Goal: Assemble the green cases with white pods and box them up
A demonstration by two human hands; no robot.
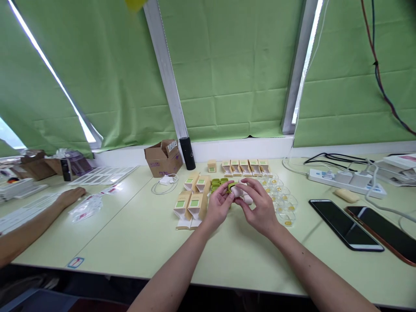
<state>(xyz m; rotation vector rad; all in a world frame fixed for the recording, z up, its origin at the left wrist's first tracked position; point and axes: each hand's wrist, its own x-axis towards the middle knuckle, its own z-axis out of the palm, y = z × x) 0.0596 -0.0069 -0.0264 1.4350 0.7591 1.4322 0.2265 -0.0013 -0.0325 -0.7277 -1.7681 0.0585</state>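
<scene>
My left hand (217, 206) pinches a small olive-green piece (231, 186) over the middle of the table. Against it sits a small rounded white piece (236, 192), which the fingers of my right hand (261, 207) grip from the other side. Fingers hide much of both pieces. A further white lump (248, 199) shows beneath my right fingers. Just behind my left hand are several green cases (215, 185). Clear plastic containers (286, 203) with yellowish spots inside stand in rows to the right of my right hand. Open cream boxes (195, 203) with green squares lie left of my left hand.
More cream boxes (245, 167) line the back, near a cardboard box (164, 158) and a black bottle (187, 154). Two phones (346, 224) and a power strip (344, 181) lie right. A co-worker's hand (71, 196) rests at left beside plastic bags (87, 207).
</scene>
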